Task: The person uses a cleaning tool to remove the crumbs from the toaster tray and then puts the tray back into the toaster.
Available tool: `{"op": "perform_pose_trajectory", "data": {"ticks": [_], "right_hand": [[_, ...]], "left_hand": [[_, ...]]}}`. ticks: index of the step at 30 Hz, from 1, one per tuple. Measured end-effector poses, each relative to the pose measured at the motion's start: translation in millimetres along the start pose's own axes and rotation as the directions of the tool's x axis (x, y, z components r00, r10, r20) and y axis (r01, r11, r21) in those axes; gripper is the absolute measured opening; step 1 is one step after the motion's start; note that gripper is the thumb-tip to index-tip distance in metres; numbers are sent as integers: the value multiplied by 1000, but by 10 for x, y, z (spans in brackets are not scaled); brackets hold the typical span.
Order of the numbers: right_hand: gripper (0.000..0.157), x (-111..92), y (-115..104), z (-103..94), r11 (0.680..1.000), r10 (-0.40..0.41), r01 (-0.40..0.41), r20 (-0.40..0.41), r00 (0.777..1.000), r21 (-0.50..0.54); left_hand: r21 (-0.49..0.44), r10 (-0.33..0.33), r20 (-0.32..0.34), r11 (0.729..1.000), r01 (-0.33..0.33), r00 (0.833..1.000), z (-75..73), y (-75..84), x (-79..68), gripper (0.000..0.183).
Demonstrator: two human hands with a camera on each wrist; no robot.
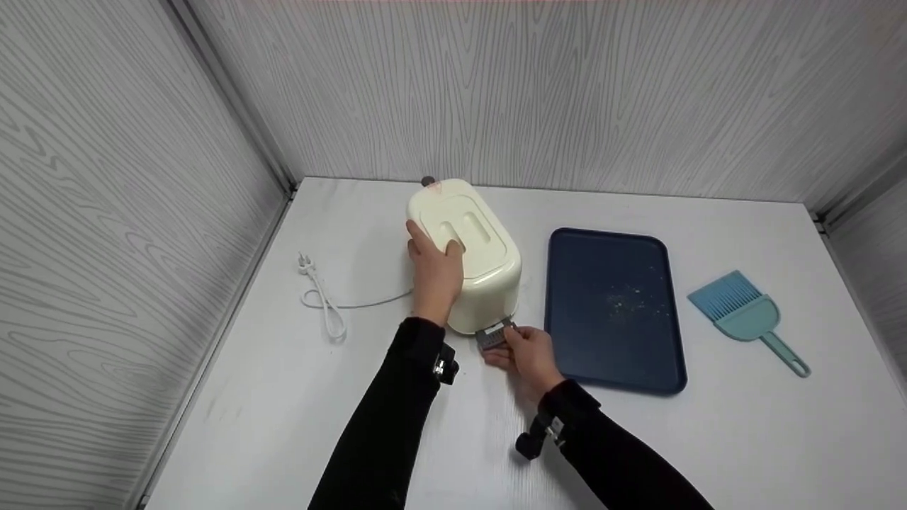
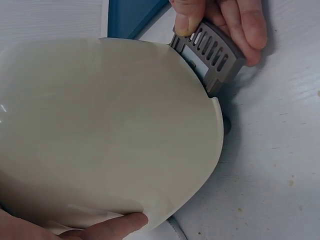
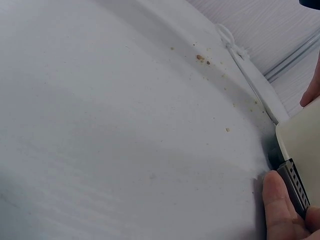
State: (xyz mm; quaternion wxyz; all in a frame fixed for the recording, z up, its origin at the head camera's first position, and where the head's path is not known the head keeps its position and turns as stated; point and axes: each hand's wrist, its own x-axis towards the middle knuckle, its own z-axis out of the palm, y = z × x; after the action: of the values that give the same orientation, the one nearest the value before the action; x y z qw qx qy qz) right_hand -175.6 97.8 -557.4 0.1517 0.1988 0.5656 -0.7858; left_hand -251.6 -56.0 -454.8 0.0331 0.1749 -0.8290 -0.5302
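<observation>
A cream toaster point(image 1: 489, 262) with two long recesses in its top stands on the table, turned at an angle. My left hand point(image 1: 437, 280) grips it, thumb on the top and fingers over the left edge. At the base of its near end, a grey slotted crumb tray point(image 1: 494, 335) juts out a little. My right hand point(image 1: 533, 358) pinches this tray's end, thumb above and fingers underneath. In the left wrist view, the slotted end point(image 2: 214, 57) shows outside the toaster's shell; the rest of the tray is hidden inside.
A navy tray point(image 1: 602, 319) with crumbs on it lies right of the toaster. Farther right is a teal hand brush point(image 1: 750, 316). The white power cord and plug point(image 1: 326, 304) lie to the left. Loose crumbs point(image 3: 201, 58) dot the tabletop. Grey wood-grain panels point(image 1: 531, 92) surround the table.
</observation>
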Motion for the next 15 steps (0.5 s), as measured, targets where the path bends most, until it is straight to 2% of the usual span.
{"op": "perform_pose_trajectory", "data": {"ticks": [9, 15], "right_hand": [[32, 30, 1, 41, 1000, 12, -12, -6, 1000, 9], [32, 79, -4, 58, 1000, -8, 8, 7, 1000, 6]], "left_hand": [[-9, 10, -10, 1000, -10, 1000, -15, -16, 11, 86], [-14, 15, -5, 1000, -15, 1000, 0, -11, 3, 86]]}}
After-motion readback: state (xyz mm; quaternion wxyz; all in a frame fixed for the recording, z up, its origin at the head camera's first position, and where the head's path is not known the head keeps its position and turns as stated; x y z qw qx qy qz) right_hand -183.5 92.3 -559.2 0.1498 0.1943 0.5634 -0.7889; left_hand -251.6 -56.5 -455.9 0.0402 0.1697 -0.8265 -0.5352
